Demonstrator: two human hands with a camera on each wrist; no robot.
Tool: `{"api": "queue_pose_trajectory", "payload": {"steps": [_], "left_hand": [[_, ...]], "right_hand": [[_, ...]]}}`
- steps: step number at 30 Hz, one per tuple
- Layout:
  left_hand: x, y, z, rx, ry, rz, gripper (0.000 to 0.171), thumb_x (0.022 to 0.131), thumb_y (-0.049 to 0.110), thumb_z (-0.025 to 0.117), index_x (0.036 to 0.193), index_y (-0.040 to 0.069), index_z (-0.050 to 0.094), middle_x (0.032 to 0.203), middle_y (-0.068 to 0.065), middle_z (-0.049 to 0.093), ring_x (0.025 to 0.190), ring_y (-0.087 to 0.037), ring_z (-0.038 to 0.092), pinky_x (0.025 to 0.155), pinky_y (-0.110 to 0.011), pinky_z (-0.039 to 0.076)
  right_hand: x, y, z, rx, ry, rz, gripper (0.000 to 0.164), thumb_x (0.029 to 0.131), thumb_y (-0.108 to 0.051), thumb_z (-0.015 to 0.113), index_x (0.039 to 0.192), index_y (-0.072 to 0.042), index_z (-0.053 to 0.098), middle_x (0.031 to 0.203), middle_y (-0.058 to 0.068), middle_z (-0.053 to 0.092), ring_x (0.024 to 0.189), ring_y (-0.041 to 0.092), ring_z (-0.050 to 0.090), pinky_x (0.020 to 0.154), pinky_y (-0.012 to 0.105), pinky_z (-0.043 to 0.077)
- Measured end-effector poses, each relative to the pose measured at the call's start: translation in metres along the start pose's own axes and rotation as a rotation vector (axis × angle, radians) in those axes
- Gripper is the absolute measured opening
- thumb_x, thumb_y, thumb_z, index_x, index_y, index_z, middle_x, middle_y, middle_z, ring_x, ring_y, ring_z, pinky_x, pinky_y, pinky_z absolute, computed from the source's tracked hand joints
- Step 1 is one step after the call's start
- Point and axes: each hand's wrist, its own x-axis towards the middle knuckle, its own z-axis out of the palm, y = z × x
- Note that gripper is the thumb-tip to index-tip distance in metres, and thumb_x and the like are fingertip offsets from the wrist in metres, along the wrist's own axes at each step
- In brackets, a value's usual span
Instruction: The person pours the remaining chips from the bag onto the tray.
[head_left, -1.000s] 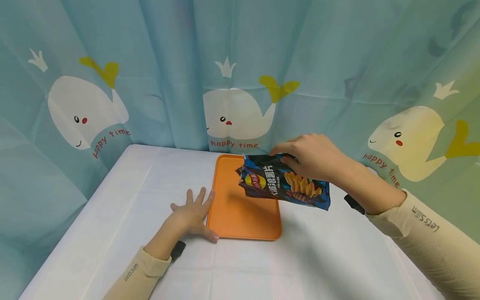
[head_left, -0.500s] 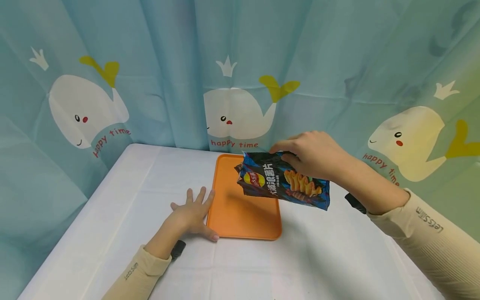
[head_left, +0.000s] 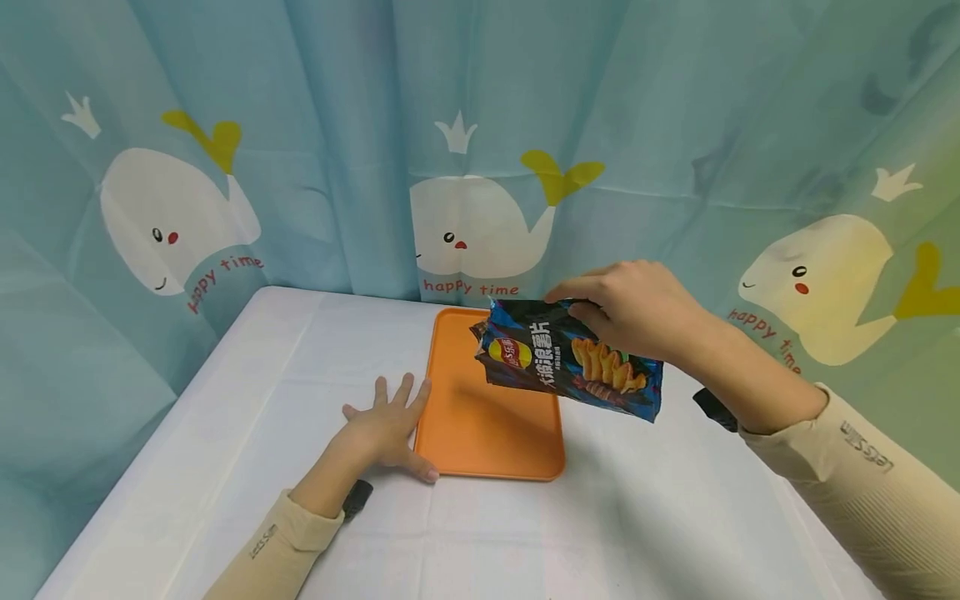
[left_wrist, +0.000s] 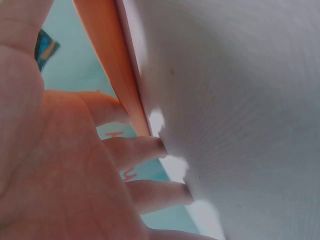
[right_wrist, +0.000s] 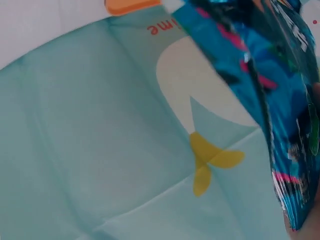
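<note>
My right hand (head_left: 637, 308) grips the upper edge of a dark blue potato chip bag (head_left: 540, 358), thumb on the printed front. The bag hangs sideways above the orange tray (head_left: 487, 446), its left end crumpled and parted. In the right wrist view the shiny blue side of the bag (right_wrist: 280, 95) fills the upper right, most of the hand out of sight. My left hand (head_left: 386, 425) lies with spread fingers against the tray's left edge. The left wrist view shows its palm (left_wrist: 65, 165) and straight fingers next to the tray's orange side (left_wrist: 107, 50).
A white cloth (head_left: 337, 350) covers the table under the tray. Behind it hangs a light blue curtain (head_left: 352, 125) printed with white whales. A shadow falls across the tray and the cloth to its right.
The left end of the chip bag has risen slightly, along with my right hand. My left hand and the tray keep their places.
</note>
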Motion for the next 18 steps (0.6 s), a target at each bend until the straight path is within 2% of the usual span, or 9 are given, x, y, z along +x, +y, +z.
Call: {"api": "queue_pose_trajectory", "payload": {"steps": [3,5,8,10,14,18], "left_hand": [[-0.0005,0.0006,-0.0003,-0.002,-0.004,-0.001,0.141,0.053,0.073,0.084,0.162,0.016,0.015,0.167,-0.019,0.007,0.147,-0.058,0.001,0.089,-0.090,0.015],[-0.0009,0.0008,-0.0008,-0.001,-0.005,-0.002,0.141,0.053,0.073,0.084,0.162,0.016,0.015,0.167,-0.019,0.007,0.146,-0.058,0.002,0.089,-0.090,0.015],[-0.0010,0.0006,-0.0006,0.002,-0.005,-0.004,0.141,0.053,0.073,0.084,0.161,0.016,0.015,0.167,-0.019,0.008,0.146,-0.058,0.002,0.088,-0.090,0.015],[-0.0011,0.0005,-0.0005,0.001,-0.005,-0.003,0.141,0.053,0.074,0.084,0.161,0.016,0.016,0.167,-0.019,0.008,0.146,-0.059,0.002,0.089,-0.090,0.015],[-0.0012,0.0006,-0.0008,0.000,-0.004,0.003,0.140,0.053,0.074,0.084,0.161,0.016,0.015,0.167,-0.019,0.008,0.146,-0.059,0.002,0.089,-0.090,0.015],[-0.0023,0.0006,-0.0011,-0.005,-0.001,0.006,0.140,0.054,0.073,0.084,0.161,0.016,0.015,0.167,-0.020,0.007,0.146,-0.059,0.001,0.088,-0.090,0.015]], "right_hand": [[-0.0010,0.0000,0.0002,0.000,-0.003,0.005,0.028,0.095,-0.011,0.065,0.117,-0.028,0.073,0.070,-0.005,0.064,0.043,0.009,0.035,0.043,0.027,0.028],[-0.0008,-0.0002,0.0007,-0.003,-0.001,-0.001,0.028,0.095,-0.012,0.066,0.117,-0.028,0.073,0.078,-0.005,0.069,0.043,0.008,0.035,0.042,0.027,0.028],[-0.0004,-0.0007,0.0003,-0.004,-0.001,-0.003,0.028,0.095,-0.012,0.066,0.117,-0.028,0.073,0.075,-0.005,0.067,0.042,0.008,0.035,0.042,0.027,0.028],[-0.0002,-0.0011,-0.0001,-0.006,-0.001,-0.005,0.028,0.095,-0.012,0.066,0.117,-0.028,0.073,0.079,-0.006,0.069,0.043,0.008,0.036,0.042,0.026,0.028],[-0.0011,-0.0015,-0.0031,-0.011,0.010,-0.002,0.029,0.095,-0.012,0.066,0.117,-0.029,0.073,0.070,-0.007,0.063,0.042,0.008,0.035,0.042,0.027,0.028],[-0.0013,-0.0023,-0.0053,-0.010,0.017,-0.011,0.028,0.095,-0.012,0.066,0.116,-0.028,0.074,0.071,-0.006,0.065,0.042,0.008,0.035,0.042,0.027,0.028]]}}
